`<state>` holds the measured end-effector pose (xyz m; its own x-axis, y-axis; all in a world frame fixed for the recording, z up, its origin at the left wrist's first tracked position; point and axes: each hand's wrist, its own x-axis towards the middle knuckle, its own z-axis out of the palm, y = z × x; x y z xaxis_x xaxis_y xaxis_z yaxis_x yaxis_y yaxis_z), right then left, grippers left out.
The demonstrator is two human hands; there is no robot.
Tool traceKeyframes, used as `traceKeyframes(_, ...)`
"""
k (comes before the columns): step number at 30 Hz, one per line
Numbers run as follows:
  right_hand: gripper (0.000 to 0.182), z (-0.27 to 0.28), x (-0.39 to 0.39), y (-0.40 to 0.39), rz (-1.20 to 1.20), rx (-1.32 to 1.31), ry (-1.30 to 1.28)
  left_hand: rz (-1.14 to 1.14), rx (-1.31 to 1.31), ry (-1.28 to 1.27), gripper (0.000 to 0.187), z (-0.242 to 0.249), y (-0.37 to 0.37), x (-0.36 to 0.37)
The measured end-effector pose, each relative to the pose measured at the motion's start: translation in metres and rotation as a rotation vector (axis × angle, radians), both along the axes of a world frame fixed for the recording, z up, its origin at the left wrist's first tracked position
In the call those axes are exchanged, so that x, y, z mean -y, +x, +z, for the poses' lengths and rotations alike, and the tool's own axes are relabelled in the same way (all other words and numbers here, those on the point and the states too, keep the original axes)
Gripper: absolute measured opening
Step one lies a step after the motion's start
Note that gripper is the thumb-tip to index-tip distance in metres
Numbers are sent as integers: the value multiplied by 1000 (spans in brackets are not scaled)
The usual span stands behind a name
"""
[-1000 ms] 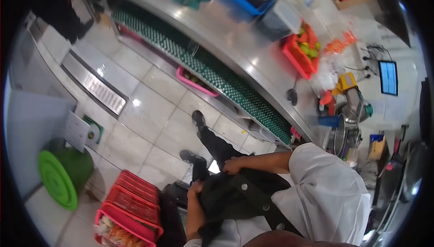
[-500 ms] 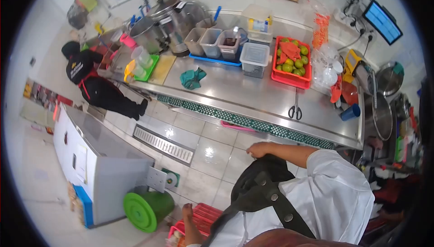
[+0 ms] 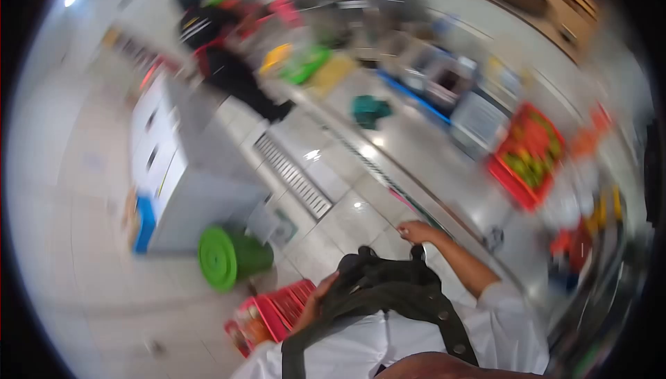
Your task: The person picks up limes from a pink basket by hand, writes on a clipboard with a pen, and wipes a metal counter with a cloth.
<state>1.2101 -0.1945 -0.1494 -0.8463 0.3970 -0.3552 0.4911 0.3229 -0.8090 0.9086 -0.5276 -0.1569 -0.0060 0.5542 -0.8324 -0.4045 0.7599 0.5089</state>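
The picture is motion-blurred. A black apron (image 3: 378, 289) with metal snaps hangs in front of my white shirt. My right hand (image 3: 415, 231) grips its upper edge near the steel counter (image 3: 416, 147). My left hand (image 3: 318, 300) is closed on the apron's left side, just above a red crate (image 3: 267, 313) on the floor.
A red basket of green and orange fruit (image 3: 527, 153), clear tubs and a teal cloth (image 3: 369, 110) sit on the counter. A green bin with lid (image 3: 229, 257) stands beside a white chest freezer (image 3: 173, 178). Another person in black (image 3: 222, 53) works at the far end. A floor drain (image 3: 291, 174) crosses the tiles.
The view swung left and blurred. My left hand rose from beside the crate onto the apron; my right hand stays on the apron's top edge.
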Motion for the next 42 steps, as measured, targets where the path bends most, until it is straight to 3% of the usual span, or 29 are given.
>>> traceKeyframes(1,38,-2,-2,-12,55,76,-70,-111,-131,-86,66,24,-10,-22)
traceKeyframes(3,36,-108,-2,-28,230,-12,-352,-345,-344,-307,64,58,-36,-34)
traceKeyframes(4,42,-111,-3,-37,331,-10,-450,-357,-339,-238,66,34,-51,-29)
traceKeyframes(6,64,-57,-8,-71,430,579,-542,-394,-339,-47,72,-32,-96,-27)
traceKeyframes(7,67,-62,-2,-79,445,637,-542,-288,-305,-122,72,-27,-105,-37)
traceKeyframes(8,59,-34,-1,-99,425,757,-582,-198,-258,-190,71,-12,-111,-49)
traceKeyframes(9,62,-143,-1,-84,638,666,-681,-116,-205,-254,71,0,-119,-66)
traceKeyframes(10,61,-138,-23,-97,583,647,-641,22,-100,-108,75,-48,-129,-60)
traceKeyframes(11,60,-129,-37,-118,528,617,-599,205,61,69,77,-58,-136,-63)
traceKeyframes(13,59,-98,-54,-167,432,553,-515,317,363,-37,76,-48,-176,-79)
traceKeyframes(15,59,-75,-92,-212,368,492,-415,1,14,-158,76,-29,-229,-105)
traceKeyframes(16,54,-99,-114,-231,391,402,-417,-149,-153,-235,76,-22,-250,-105)
traceKeyframes(18,56,-57,-146,-302,289,476,-393,-623,-418,36,71,-139,-317,-95)
traceKeyframes(20,59,-44,-158,-351,207,433,-417,-830,-570,-204,71,-159,-382,-113)
traceKeyframes(22,61,-38,-176,-404,207,393,-378,-445,-687,-111,63,-137,-441,-137)
traceKeyframes(24,61,-23,-181,-464,286,353,-291,378,-742,143,42,-117,-472,-159)
traceKeyframes(25,60,-8,-182,-498,348,359,-259,698,-479,77,36,-50,-482,-181)
traceKeyframes(27,60,33,-176,-572,468,357,-214,859,-498,116,32,-56,-510,-196)
traceKeyframes(29,56,-20,-195,-633,659,283,-286,631,-702,120,36,-67,-525,-192)
traceKeyframes(30,55,-36,-207,-669,781,258,-271,531,-787,121,40,-97,-530,-184)
traceKeyframes(31,54,-44,-218,-700,902,236,-252,347,-804,-1,50,-88,-533,-177)
traceKeyframes(32,49,-41,-227,-729,819,252,-344,219,-740,-122,59,-97,-533,-164)
traceKeyframes(34,50,-72,-255,-787,918,353,-277,54,-725,-261,69,-99,-531,-130)
traceKeyframes(36,50,-76,-278,-841,1012,510,-130,213,-578,-400,69,-85,-534,-100)
traceKeyframes(38,47,-78,-294,-906,1241,397,193,592,-601,-383,64,-91,-538,-68)
traceKeyframes(39,46,-84,-306,-934,1357,342,361,868,-598,-474,54,-54,-543,-74)
traceKeyframes(40,40,-90,-312,-976,1378,261,260,1124,-563,-479,44,-25,-557,-80)
traceKeyframes(41,36,-73,-306,-1030,1349,320,175,1282,-820,-452,40,-69,-558,-62)
traceKeyframes(42,32,-54,-301,-1074,1229,49,151,1434,-945,-451,36,-71,-572,-61)
